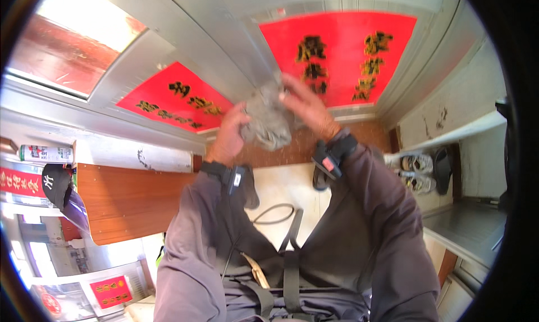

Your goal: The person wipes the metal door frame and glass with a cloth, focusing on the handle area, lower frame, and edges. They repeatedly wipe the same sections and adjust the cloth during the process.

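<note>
A crumpled grey cloth (pixel 269 122) is held between my two hands, in front of a grey metal door (pixel 236 48). My left hand (pixel 229 132) grips its left side. At its upper right, my right hand (pixel 307 107) has its thumb and fingers on the cloth; motion blurs the fingertips. Red paper sheets with dark, gold-edged characters are fixed to the door, one at the left (pixel 177 99) and a larger one at the right (pixel 341 57). Each of my wrists wears a black strap with a small device.
A wooden panel (pixel 134 200) stands at the left, with a black cap (pixel 57 185) at its edge and a can (pixel 46 153) beyond. Shoes (pixel 417 172) lie at the right beside a grey surface (pixel 463 227). A dark looped cord (pixel 273 214) is near my legs, above the pale floor.
</note>
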Available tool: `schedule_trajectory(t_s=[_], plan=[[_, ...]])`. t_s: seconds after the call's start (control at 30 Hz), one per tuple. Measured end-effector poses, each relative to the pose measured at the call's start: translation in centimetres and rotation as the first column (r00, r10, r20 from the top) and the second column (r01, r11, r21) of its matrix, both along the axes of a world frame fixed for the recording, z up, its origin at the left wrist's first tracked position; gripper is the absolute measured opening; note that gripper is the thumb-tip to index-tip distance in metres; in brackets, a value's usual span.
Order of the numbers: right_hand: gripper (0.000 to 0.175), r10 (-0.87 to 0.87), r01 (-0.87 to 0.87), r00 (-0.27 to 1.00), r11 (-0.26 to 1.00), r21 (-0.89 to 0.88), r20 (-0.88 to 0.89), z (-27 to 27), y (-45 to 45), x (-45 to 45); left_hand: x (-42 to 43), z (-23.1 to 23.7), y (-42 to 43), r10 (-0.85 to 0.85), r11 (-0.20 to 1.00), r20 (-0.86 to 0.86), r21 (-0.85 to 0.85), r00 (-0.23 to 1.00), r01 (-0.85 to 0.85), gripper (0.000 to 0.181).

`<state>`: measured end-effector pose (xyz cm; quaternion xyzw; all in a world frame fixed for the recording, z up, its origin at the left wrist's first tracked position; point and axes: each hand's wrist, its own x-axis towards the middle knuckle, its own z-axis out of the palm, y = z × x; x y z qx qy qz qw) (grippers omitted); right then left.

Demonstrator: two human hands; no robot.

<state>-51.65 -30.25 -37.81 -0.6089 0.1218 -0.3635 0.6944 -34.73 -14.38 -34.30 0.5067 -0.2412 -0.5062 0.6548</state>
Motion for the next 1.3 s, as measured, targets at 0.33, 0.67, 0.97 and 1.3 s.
schedule_trajectory(t_s=[0.33,0.67,0.97,1.3], plan=[[0.092,0.283,-0.302,0.922,0.953,-0.032,-0.262,1.7,4.1,-0.8,-2.5,-1.5,0.2,0.193,0.981,0.034,-0.015,0.981,-0.192,0.025],[0.059,0.066,-0.126,0.941,0.979,-0.162,-0.332,0.7,5.0,2.0,-2.3,-0.4,2.5,-0.024,0.999,-0.015,-0.032,1.0,0.024,0.044],[0.048,0.327,-0.277,0.944,0.858,0.432,-0.044,2.3,6.5,1.2,-1.4,-2.0,4.7,0.074,0.99,-0.147,-0.106,0.986,-0.09,0.043],[0.044,0.214,-0.273,0.962,0.765,0.583,0.17,2.4,3.9,0.8,-1.9,-1.8,3.0,0.104,0.991,-0.198,-0.06,0.975,-0.118,0.043]])
